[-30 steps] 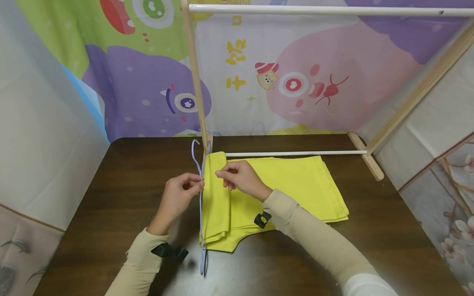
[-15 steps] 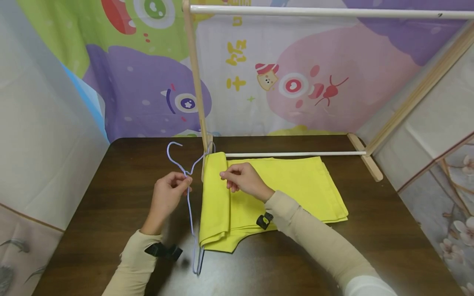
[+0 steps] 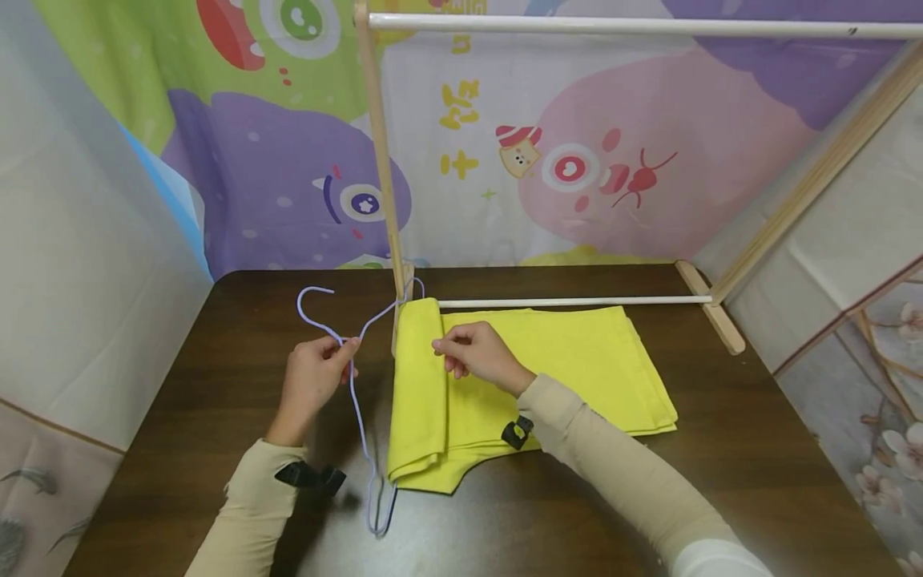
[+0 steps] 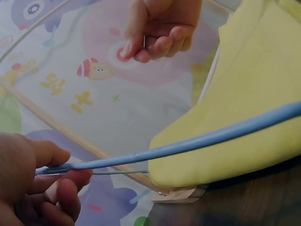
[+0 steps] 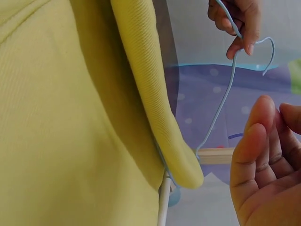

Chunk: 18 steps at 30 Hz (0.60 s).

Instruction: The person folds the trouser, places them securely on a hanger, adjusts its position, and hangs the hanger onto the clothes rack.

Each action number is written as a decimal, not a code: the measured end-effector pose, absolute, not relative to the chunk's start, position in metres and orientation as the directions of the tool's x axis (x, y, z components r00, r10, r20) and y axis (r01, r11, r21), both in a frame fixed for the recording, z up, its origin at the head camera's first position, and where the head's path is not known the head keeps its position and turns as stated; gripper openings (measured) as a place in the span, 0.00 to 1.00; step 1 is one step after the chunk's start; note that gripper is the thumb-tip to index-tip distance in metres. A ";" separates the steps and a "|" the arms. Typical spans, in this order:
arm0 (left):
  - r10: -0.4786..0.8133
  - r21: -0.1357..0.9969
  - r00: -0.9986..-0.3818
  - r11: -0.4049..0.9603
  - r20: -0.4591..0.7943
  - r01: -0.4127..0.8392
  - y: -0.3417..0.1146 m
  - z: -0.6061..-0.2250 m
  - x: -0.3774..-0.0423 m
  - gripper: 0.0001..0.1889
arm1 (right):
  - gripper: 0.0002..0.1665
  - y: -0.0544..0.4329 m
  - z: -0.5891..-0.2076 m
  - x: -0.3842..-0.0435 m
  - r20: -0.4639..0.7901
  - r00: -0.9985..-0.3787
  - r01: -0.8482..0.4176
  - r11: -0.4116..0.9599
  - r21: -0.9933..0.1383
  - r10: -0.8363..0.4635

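Observation:
A lavender-blue hanger [image 4: 188, 143] is pinched at its neck between the thumb and fingers of my left hand [image 3: 310, 377]. It leans left, its hook uppermost and pointing to the back. One end of a folded yellow garment [image 3: 570, 369] is turned over the hanger's lower bar, and the rest lies flat on the table to the right. Cloth hides most of that bar. My right hand [image 3: 479, 357] hovers above the folded-over end, its fingers loosely curled with nothing between them, as the right wrist view also shows.
Behind the garment stands a rack with a white top rail [image 3: 577, 24], a wooden left post [image 3: 380, 152] and a low white rod [image 3: 534, 303]. Its right foot [image 3: 721, 320] sits near the table's back right. A patterned cloth [image 3: 288, 176] hangs behind the brown table [image 3: 216, 417].
My left hand has moved left, tilting the hanger's hook away from the garment, so the frame now shows wider. My right hand has shifted slightly right and the garment stays put.

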<state>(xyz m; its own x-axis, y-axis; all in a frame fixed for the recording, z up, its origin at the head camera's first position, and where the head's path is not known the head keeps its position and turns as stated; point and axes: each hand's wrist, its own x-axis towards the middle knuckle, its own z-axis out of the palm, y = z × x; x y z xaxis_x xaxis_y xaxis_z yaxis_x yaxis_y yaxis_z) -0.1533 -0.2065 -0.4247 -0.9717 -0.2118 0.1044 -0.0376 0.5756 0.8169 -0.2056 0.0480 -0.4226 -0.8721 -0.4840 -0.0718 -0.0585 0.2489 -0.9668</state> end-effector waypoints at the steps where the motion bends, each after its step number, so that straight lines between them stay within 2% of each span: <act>1: -0.205 0.806 -0.974 0.590 0.100 -0.042 -0.207 -0.424 -0.154 0.21 | 0.20 0.049 -0.423 -0.206 -0.075 -0.872 -0.056 0.251 -0.966 -0.483; 3: -0.195 0.790 -0.977 0.611 0.088 -0.050 -0.209 -0.424 -0.155 0.23 | 0.20 0.049 -0.425 -0.206 -0.083 -0.872 -0.052 0.259 -0.964 -0.482; 6: -0.185 0.797 -0.981 0.600 0.054 -0.070 -0.211 -0.423 -0.156 0.20 | 0.20 0.049 -0.426 -0.206 -0.094 -0.872 -0.046 0.271 -0.962 -0.481; 13: -0.204 0.902 -0.972 0.389 -0.115 -0.188 -0.211 -0.425 -0.160 0.18 | 0.19 0.049 -0.428 -0.207 -0.112 -0.893 -0.027 0.301 -0.953 -0.436; 18: -0.226 0.932 -0.965 0.301 -0.136 -0.202 -0.209 -0.430 -0.162 0.18 | 0.15 0.049 -0.432 -0.209 -0.133 -0.923 0.000 0.346 -0.938 -0.361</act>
